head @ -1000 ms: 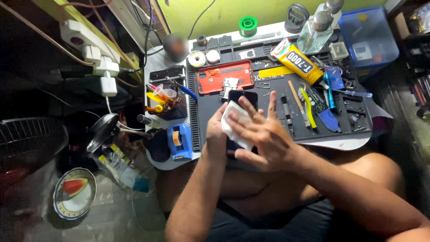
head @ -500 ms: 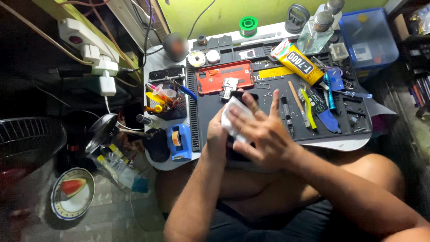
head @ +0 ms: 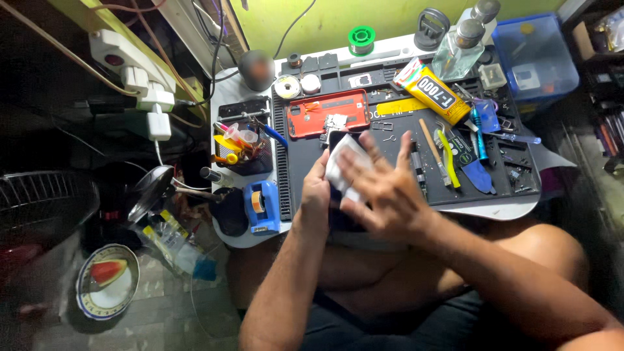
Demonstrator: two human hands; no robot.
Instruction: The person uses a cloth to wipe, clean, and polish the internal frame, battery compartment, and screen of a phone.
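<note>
My left hand (head: 316, 193) grips the left edge of a dark phone (head: 338, 140), which is held above the black work mat (head: 396, 140). My right hand (head: 383, 185) lies flat over the phone with fingers spread, pressing a white cloth (head: 344, 162) onto its face. Most of the phone is hidden under the cloth and my hands. An orange phone frame (head: 328, 112) lies on the mat just beyond my fingertips.
A yellow glue tube (head: 432, 88), brushes and blue pry tools (head: 478, 172) lie on the mat's right side. A blue tape dispenser (head: 261, 205) and a tool cup (head: 242, 146) stand at left. A plate with watermelon (head: 107, 279) sits on the floor.
My right hand has slid the white cloth across the phone, shifting slightly right and down. My left hand keeps its grip on the phone.
</note>
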